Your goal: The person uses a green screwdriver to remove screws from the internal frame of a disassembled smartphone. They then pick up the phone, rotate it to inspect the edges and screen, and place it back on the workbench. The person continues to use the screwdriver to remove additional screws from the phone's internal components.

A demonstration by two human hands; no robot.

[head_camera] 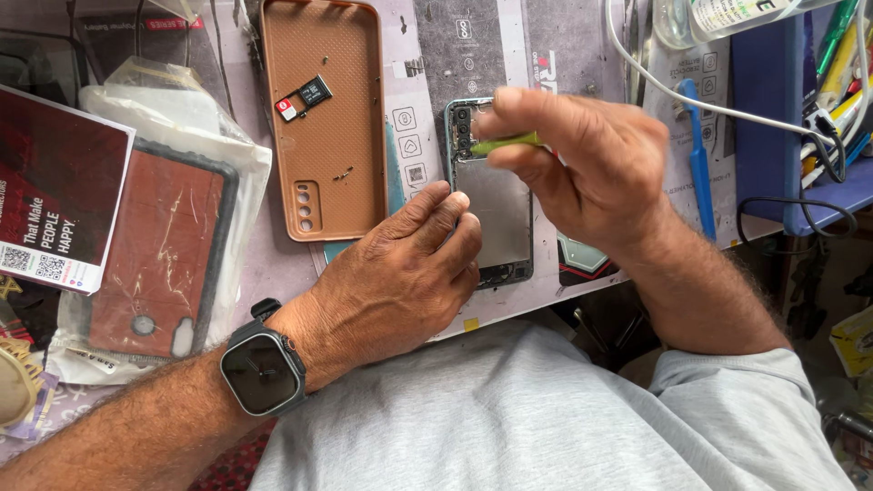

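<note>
Phone [494,214] w/ back off, near front edge of mat [509,41]. Held flat by left hand [400,273], fingers curled. Pinched in right hand [582,164]: green tool [509,142].

Single head-worn view, steeply downward, close over the workbench [509,55]
</note>
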